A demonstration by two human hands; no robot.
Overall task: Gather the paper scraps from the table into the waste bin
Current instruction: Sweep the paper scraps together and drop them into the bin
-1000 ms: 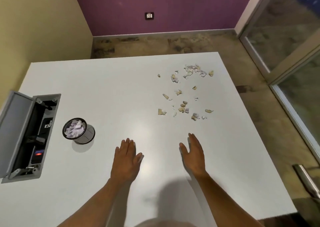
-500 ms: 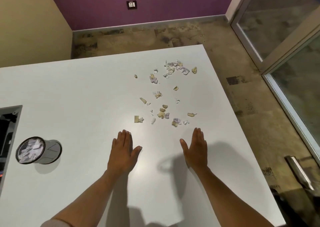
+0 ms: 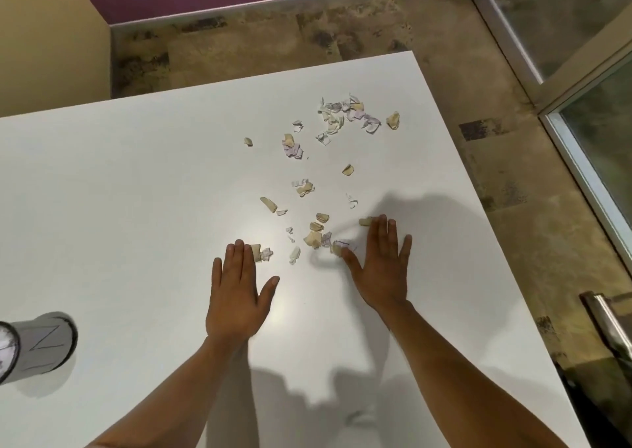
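Note:
Several small cream and lilac paper scraps lie scattered over the white table, from its middle to a denser heap near the far right edge. My left hand lies flat and open, its fingertips touching the nearest left scraps. My right hand is flat and open too, with scraps at its thumb and fingertips. The small grey waste bin with paper inside stands at the left frame edge, partly cut off.
The table's right edge drops to a mottled floor. A glass door frame and a metal handle stand to the right. A yellow wall and a purple wall meet at the far left.
Both hands have slid forward across the table and now touch the nearest scraps. The view has shifted right, pushing the bin to the left edge and the open floor box out of frame.

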